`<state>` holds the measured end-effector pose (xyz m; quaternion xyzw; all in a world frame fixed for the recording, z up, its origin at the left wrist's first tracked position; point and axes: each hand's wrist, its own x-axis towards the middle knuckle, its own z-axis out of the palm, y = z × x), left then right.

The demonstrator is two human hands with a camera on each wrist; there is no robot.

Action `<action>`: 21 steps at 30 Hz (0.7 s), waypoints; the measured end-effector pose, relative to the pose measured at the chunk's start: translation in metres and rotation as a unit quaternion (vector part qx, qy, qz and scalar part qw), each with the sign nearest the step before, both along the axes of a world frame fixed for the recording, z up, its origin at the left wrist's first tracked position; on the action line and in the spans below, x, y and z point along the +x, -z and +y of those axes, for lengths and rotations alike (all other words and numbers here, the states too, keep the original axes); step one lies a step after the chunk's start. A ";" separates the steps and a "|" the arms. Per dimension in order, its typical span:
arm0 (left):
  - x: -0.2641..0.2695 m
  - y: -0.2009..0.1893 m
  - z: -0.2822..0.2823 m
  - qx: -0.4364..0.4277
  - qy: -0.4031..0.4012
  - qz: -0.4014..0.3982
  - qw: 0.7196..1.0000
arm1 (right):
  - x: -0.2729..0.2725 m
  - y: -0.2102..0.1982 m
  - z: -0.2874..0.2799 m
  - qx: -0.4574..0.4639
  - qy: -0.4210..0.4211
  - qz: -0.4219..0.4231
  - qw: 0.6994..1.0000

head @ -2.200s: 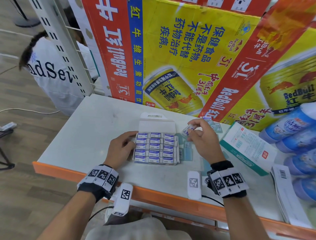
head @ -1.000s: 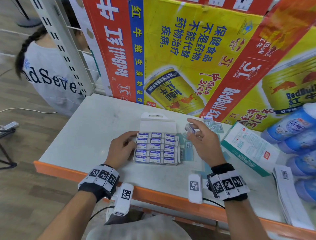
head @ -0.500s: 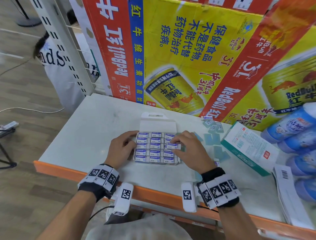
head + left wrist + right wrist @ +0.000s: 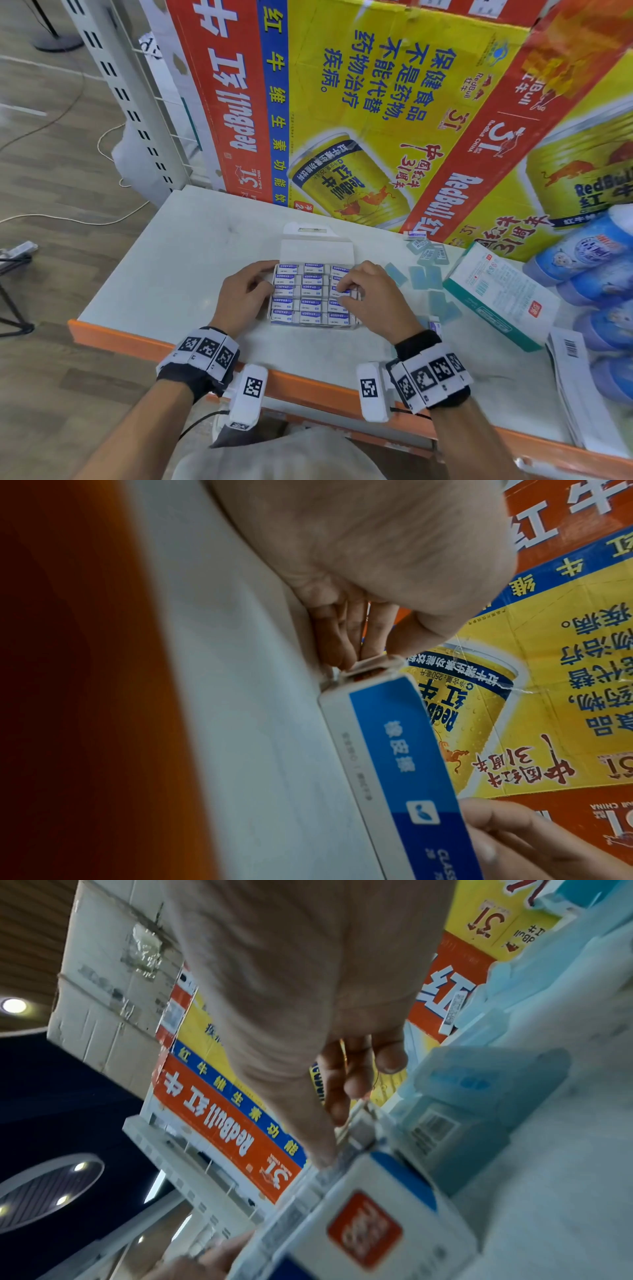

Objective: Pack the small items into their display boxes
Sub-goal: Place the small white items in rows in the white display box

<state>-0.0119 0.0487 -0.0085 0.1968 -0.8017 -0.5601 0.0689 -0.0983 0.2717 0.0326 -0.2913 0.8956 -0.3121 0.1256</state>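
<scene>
We are now pressing an eraser (image 4: 348, 293) into the right column of the display box (image 4: 310, 294) with our right hand (image 4: 371, 301), having carried it over from the loose pile.

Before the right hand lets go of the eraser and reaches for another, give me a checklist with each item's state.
1. Display box steadied by left hand at its left wall: ok.
2. Right hand pinches an eraser over the right column: ok.
3. Eraser seated flush in its slot: cannot tell, fingers cover it.
4. Box lid flap folded back, clear of the rows: ok.
5. Loose erasers within reach on the table, right of the box: ok.
</scene>
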 end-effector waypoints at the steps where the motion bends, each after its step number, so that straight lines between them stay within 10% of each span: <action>1: 0.000 -0.001 0.000 -0.002 0.000 0.000 1.000 | -0.003 -0.002 0.002 -0.008 0.005 -0.004 1.000; 21: -0.002 0.003 -0.002 -0.021 0.020 0.023 0.999 | -0.114 0.000 0.045 0.194 0.165 0.086 0.963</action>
